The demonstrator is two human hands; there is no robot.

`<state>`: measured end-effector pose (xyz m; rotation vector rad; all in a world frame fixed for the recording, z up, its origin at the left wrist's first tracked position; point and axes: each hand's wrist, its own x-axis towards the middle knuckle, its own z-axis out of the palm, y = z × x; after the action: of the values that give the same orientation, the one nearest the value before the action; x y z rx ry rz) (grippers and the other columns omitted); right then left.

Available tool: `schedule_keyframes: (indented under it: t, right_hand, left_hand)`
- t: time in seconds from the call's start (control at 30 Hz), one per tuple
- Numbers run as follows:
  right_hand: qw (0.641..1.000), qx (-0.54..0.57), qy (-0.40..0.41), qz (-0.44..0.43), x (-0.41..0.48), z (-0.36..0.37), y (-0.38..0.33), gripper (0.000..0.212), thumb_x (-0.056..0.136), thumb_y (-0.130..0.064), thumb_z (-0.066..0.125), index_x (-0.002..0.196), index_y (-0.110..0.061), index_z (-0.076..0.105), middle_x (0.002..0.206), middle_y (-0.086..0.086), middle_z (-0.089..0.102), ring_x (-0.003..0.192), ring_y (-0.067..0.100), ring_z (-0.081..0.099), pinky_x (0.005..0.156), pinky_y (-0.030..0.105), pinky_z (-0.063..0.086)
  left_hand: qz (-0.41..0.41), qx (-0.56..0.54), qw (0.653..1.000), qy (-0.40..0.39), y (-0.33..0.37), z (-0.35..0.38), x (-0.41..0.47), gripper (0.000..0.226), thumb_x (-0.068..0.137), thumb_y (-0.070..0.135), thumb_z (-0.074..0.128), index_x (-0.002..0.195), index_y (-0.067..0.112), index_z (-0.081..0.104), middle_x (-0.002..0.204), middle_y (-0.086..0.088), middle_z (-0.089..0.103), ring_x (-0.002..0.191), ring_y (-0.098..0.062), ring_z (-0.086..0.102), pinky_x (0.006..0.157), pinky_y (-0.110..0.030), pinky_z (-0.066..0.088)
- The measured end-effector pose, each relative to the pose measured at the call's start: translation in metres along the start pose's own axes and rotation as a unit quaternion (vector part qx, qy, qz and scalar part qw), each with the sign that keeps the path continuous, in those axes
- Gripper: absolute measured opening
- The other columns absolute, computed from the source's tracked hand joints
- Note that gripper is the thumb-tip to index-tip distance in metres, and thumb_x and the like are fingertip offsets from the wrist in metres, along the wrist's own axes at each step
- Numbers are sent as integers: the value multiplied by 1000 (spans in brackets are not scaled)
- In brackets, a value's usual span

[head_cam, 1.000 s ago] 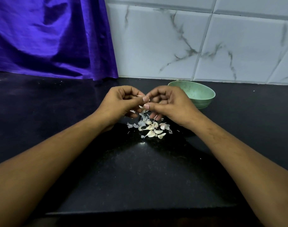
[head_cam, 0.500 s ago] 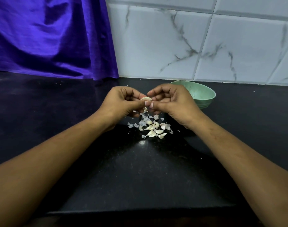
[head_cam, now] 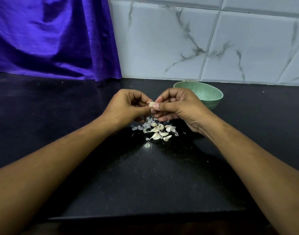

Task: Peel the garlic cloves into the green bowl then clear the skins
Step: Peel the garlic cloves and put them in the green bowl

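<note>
The left hand (head_cam: pixel 126 109) and right hand (head_cam: pixel 177 106) met at frame centre, both pinching one garlic clove (head_cam: pixel 150 104), hidden a second earlier and now showing between them, so peeling looked unfinished, above the pile (head_cam: pixel 157 131), left of the green bowl (head_cam: pixel 211 95).

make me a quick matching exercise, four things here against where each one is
Things
1 green bowl
2 held garlic clove
3 pile of cloves and skins
4 purple cloth

Places
A loose on the black counter
B hanging at back left
C pinched between left hand and right hand
D just behind the right hand

Pairs: 1-D, 2-C, 3-A, 4-B
</note>
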<state>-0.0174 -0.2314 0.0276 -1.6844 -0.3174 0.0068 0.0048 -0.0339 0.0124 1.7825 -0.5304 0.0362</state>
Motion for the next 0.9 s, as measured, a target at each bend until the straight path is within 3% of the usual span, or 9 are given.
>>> schedule_keyframes:
  t: [0.17,0.37,0.5,0.6,0.7,0.9]
  right_hand:
    - [999,-37,-9,-18,3,-6,-3,7,92,-1,71,96,0,66,80,18,76,68,23,75,72,43,62]
    - [994,-97,-32,-34,4,-9,-1,8,96,-2,68,103,-6,68,82,15,74,67,25,74,63,38,63]
    - [996,-78,-33,-39,2,-10,-2,11,92,-2,73,102,-5,68,80,17,74,68,26,75,62,37,62]
    - [996,-72,-40,-40,3,-7,0,23,89,1,75,111,-3,68,81,20,71,69,26,75,61,35,62]
    - [994,-79,-45,-52,3,-4,5,29,89,2,74,117,-3,69,83,23,70,71,29,75,62,35,62]
    - [998,-37,-25,-53,2,-3,5,22,88,5,74,109,-1,71,83,21,75,70,25,76,64,33,64]
  left_hand:
    - [-15,-29,999,-17,2,1,0,20,86,8,79,103,0,73,74,-8,71,60,-12,66,52,-21,55]
    - [-38,-50,998,-29,-3,-1,2,18,92,16,75,107,6,72,87,-13,73,78,-27,69,65,-35,60]
    - [-47,-62,997,-26,-3,0,1,11,93,15,75,100,7,74,78,-4,73,71,-18,69,58,-29,60]
    - [-60,-86,994,-21,-3,0,1,18,90,19,76,98,2,76,78,-6,73,67,-14,68,55,-25,59]
    - [-63,-91,994,-25,-3,-1,1,34,84,25,78,100,-4,74,79,-10,72,66,-15,67,55,-25,59]
    - [-52,-90,994,-14,-4,3,2,22,90,26,75,92,4,75,77,-9,71,69,-19,66,58,-29,57]
